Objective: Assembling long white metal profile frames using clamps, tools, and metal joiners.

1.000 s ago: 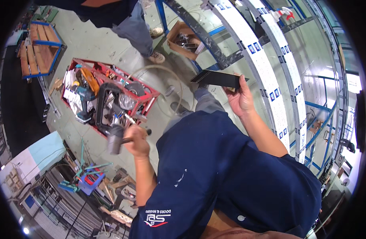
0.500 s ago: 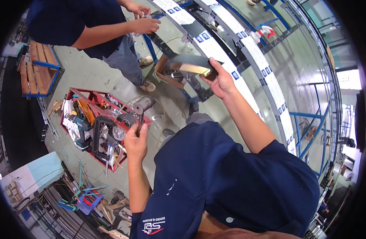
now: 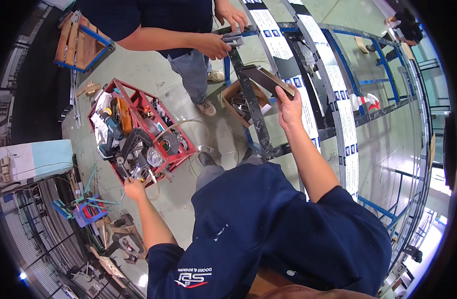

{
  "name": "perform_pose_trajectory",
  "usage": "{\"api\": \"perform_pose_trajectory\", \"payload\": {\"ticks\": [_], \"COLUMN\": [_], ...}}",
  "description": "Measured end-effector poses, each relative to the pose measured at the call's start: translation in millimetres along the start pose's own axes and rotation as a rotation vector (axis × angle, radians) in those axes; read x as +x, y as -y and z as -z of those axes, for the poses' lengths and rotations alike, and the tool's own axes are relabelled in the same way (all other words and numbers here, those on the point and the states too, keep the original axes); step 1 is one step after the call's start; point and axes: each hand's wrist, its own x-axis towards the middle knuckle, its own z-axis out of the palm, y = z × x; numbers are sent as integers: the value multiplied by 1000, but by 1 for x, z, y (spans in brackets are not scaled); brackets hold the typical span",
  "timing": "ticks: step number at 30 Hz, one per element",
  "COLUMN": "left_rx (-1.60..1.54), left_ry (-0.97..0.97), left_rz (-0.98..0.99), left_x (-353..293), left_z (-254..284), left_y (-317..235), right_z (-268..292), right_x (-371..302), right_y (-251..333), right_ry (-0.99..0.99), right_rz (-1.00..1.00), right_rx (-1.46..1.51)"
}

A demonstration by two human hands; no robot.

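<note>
My right hand [image 3: 290, 110] grips one end of a short dark profile piece [image 3: 266, 82] with a pale inner face, raised over the black-topped frame. Down on the left, my left hand [image 3: 134, 190] is closed at the near corner of the red toolbox [image 3: 181, 158]. A slim dark tool [image 3: 126, 174] sticks up from its fingers; its working end blends into the clutter. Inside the box lie a teal-and-black cordless drill [image 3: 112, 130], a black clamp [image 3: 139, 139], an orange tool [image 3: 123, 115] and several loose items.
Across the frame a co-worker's hands [image 3: 223, 42] hold a small grey metal piece [image 3: 233, 41]. Long white-taped profiles [image 3: 322, 45] lie on the blue-and-black frame [image 3: 258, 117], with a spray bottle [image 3: 364, 102] beside them. Below stands a cardboard box [image 3: 232, 107]. A hose [image 3: 191, 121] crosses the floor.
My left hand has moved down and left to the toolbox with the dark tool. My right hand still holds the profile piece, now tilted differently. The view has shifted, and the co-worker's hands have parted slightly.
</note>
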Motion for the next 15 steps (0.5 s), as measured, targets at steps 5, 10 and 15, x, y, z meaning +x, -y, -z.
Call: {"api": "perform_pose_trajectory", "payload": {"ticks": [5, 10, 15], "left_rx": [117, 125, 92], "left_ry": [100, 81, 127], "left_rz": [-1, -62, 9], "left_x": [42, 66, 77], "left_z": [-25, -65, -85], "left_y": [16, 24, 23], "right_z": [-33, -34, -54], "right_x": [23, 6, -59], "right_y": [39, 39, 9], "right_ry": [22, 204, 306], "right_rz": [77, -491, -618], "right_rx": [-108, 269, 411]}}
